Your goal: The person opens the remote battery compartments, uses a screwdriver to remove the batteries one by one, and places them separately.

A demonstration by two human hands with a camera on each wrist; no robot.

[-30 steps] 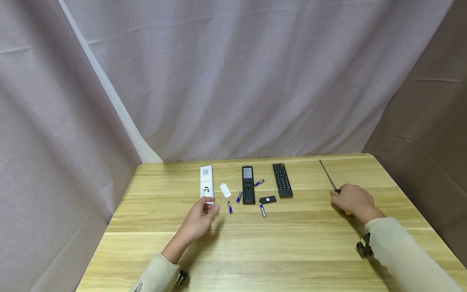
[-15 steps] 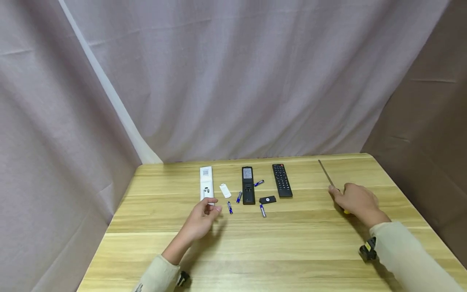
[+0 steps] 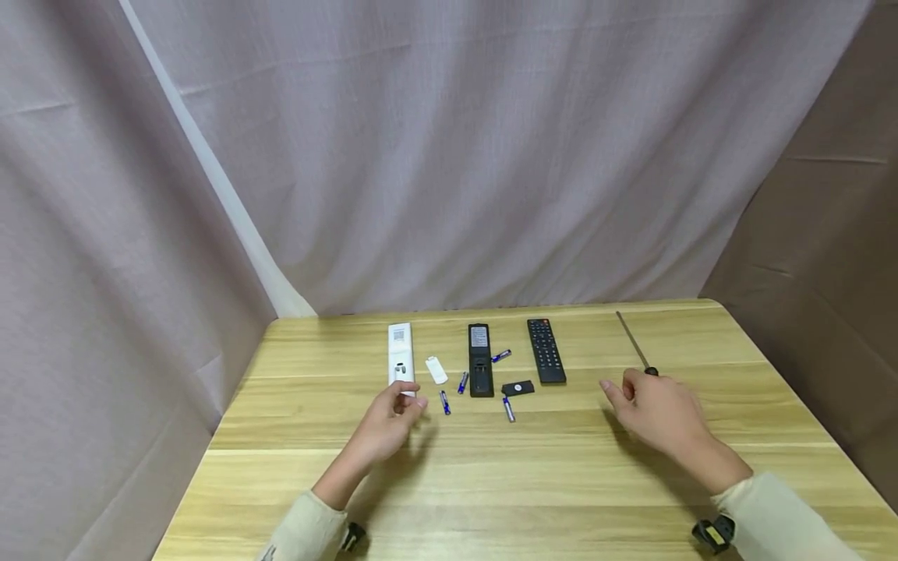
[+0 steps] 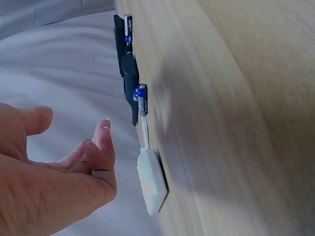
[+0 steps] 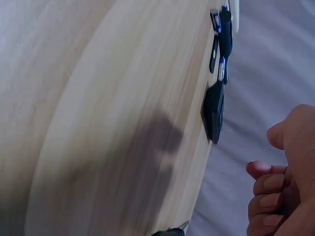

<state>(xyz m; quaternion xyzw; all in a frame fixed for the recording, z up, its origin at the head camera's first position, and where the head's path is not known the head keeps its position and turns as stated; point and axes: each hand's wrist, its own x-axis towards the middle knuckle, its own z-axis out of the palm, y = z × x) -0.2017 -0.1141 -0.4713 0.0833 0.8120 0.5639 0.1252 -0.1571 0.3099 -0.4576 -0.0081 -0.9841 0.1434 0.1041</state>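
Over the near end of a white remote [image 3: 400, 351] hovers my left hand [image 3: 382, 425], loosely bent and holding nothing; the left wrist view shows a gap between the hand [image 4: 64, 167] and the white remote [image 4: 151, 182]. My right hand [image 3: 662, 413] hangs above the table beside a screwdriver [image 3: 634, 343], partly covering its dark handle. In the right wrist view the hand [image 5: 290, 182] has loosely curled fingers with nothing in them, and the screwdriver's dark part [image 5: 170, 232] lies at the bottom edge.
A white cover [image 3: 436, 370], an opened black remote [image 3: 480, 362], a black cover [image 3: 518, 388] and several blue-silver batteries [image 3: 445, 402] lie mid-table. Another black remote [image 3: 546, 351] lies buttons up to their right. Curtains [image 3: 491, 156] stand behind the table [image 3: 547, 499].
My right hand has let go of the screwdriver and moved left and nearer, thumb apart from it. My left hand has stayed nearly still. The head view has shifted slightly.
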